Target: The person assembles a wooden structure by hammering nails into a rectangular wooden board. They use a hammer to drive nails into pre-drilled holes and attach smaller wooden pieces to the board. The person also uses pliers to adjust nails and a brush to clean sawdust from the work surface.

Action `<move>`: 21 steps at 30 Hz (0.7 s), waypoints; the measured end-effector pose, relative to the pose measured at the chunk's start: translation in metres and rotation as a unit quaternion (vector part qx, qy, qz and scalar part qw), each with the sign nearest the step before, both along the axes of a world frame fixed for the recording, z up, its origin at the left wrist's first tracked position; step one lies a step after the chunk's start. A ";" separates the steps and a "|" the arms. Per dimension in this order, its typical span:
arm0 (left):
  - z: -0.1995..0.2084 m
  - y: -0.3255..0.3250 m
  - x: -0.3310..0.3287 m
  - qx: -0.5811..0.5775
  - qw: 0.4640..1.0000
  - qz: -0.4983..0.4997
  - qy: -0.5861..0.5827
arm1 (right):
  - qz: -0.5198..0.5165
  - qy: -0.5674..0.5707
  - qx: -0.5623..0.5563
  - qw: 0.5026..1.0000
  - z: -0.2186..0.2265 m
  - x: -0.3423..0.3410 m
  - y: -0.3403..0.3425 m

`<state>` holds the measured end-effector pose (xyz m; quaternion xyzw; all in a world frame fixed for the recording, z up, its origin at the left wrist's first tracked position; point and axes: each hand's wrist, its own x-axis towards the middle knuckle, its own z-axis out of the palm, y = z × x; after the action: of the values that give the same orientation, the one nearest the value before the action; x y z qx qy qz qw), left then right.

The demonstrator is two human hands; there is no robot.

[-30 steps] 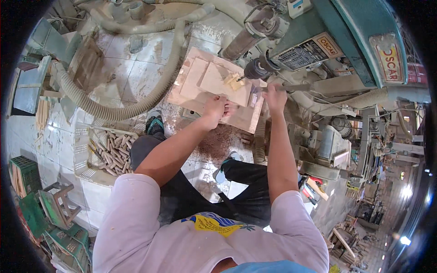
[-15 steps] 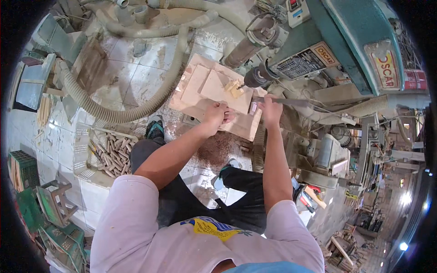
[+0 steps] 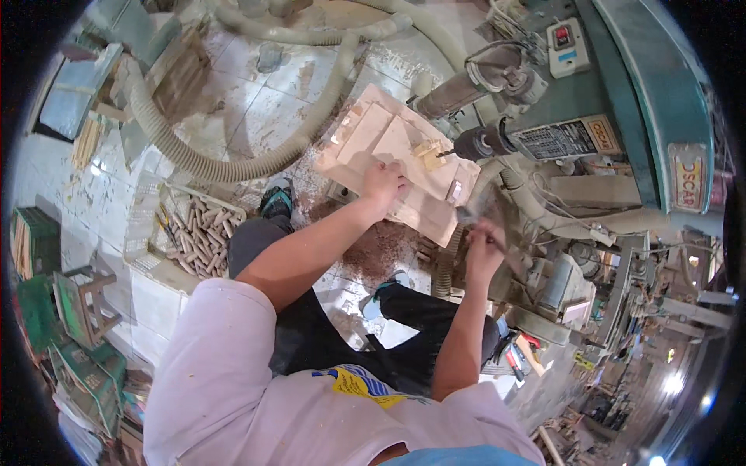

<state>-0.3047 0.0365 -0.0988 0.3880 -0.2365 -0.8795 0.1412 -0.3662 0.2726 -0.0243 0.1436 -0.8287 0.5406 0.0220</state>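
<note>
Resting over the light wooden board point(image 3: 426, 203) on the drill press table, my left hand point(image 3: 385, 189) has its fingers curled; what lies inside them is hidden. My right hand point(image 3: 486, 241), off the board's near right corner, is closed round a long, flat, dark bar point(image 3: 509, 258), blurred by motion. A small yellowish wood block point(image 3: 428, 156) sits on the boards beside the drill bit point(image 3: 447, 154), which projects from the dark chuck point(image 3: 474, 143). Near the board's right edge there is a small pale piece point(image 3: 457, 191).
The green drill press point(image 3: 645, 93) fills the upper right. To the left, a pale crate point(image 3: 144, 252) holds several short wooden dowels point(image 3: 203, 237). A ribbed hose point(image 3: 210, 165) curves across the floor. Sawdust point(image 3: 381, 252) lies below the board. Tools point(image 3: 521, 357) lie right of my leg.
My right hand has moved away from the board's right edge, toward me and slightly right, and the bar has swung to a slant. My left hand stays on the board. The whole view has shifted.
</note>
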 end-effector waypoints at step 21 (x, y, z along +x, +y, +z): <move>-0.017 0.007 -0.016 -0.205 0.970 0.009 -0.131 | 0.091 -0.124 0.008 0.988 0.019 -0.069 -0.276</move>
<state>-0.3207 0.0433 -0.1154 0.4644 -0.4247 -0.7527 0.1936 -0.4352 -0.0033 -0.0051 0.1509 -0.8125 0.5476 -0.1312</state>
